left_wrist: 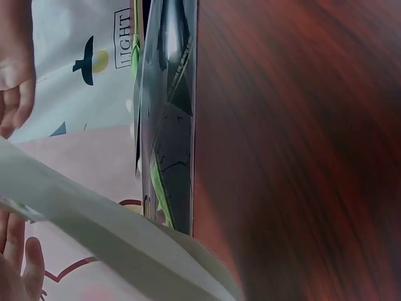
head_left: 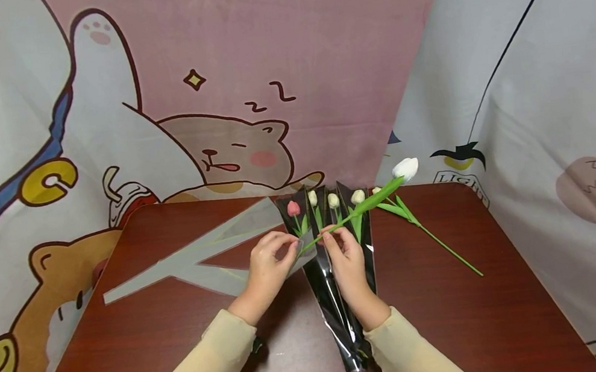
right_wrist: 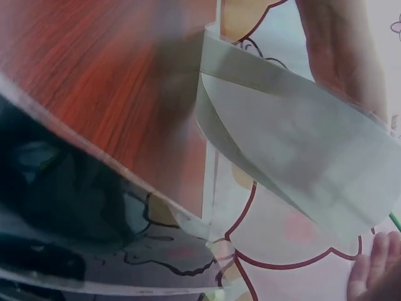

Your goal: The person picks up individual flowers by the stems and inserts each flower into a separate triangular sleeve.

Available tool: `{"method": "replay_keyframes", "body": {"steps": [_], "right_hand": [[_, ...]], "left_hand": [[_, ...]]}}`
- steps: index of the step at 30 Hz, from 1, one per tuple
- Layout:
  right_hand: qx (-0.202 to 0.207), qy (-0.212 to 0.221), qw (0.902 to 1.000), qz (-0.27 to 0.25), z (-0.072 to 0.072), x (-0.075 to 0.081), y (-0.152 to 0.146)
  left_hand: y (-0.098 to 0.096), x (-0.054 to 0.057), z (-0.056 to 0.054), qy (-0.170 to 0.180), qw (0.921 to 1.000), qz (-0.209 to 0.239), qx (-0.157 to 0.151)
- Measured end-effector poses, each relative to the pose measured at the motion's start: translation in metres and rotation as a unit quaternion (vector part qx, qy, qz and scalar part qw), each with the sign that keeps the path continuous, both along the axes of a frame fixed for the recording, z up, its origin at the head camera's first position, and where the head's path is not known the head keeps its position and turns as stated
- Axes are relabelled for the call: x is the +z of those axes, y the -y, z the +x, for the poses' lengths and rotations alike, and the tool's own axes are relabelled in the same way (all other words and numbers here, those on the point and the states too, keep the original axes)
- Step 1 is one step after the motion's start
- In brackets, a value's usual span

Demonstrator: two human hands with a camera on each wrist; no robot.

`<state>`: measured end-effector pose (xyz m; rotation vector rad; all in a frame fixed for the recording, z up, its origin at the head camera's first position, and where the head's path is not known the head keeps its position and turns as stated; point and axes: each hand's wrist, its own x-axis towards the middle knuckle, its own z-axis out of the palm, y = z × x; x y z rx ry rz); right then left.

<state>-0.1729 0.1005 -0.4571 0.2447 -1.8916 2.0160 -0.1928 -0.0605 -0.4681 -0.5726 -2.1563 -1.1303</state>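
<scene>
My right hand [head_left: 346,259] pinches the green stem of a white artificial tulip [head_left: 405,169], whose bloom points up and to the right. With its thumb and fingers, my left hand [head_left: 270,261] pinches the mouth of a frosted, see-through flower sleeve [head_left: 227,276], which runs out leftward beneath that wrist. The stem's lower end meets this mouth; how far inside it reaches I cannot tell. Close up, the raised sleeve bows across the left wrist view [left_wrist: 113,232] and the right wrist view [right_wrist: 301,138].
Several black-backed clear sleeves [head_left: 337,303] lie under my hands, with one pink and several white tulips inside. Another frosted sleeve [head_left: 175,261] lies flat at left. A loose white tulip [head_left: 443,243] lies at right on the brown table [head_left: 453,315]. A printed cloth hangs behind.
</scene>
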Motion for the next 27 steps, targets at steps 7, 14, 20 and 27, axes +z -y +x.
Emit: {"method": "replay_keyframes", "body": {"steps": [7,14,20,27], "right_hand": [[0.008,-0.041,0.9954,-0.087,0.000,0.000,0.003],[-0.012,0.007,0.9997,-0.019,0.012,0.015,0.007],[0.002,0.000,0.9993,-0.037,0.006,0.009,0.009],[-0.021,-0.012,0.9973,-0.069,-0.003,0.001,0.007]], "left_hand": [[-0.002,0.001,0.000,0.003,1.0000,0.008,-0.002],[-0.004,0.004,0.001,0.001,0.9996,0.024,-0.016],[-0.007,0.005,0.001,-0.003,0.9996,0.024,-0.014],[-0.008,0.005,0.001,-0.009,0.9995,0.029,-0.011]]}}
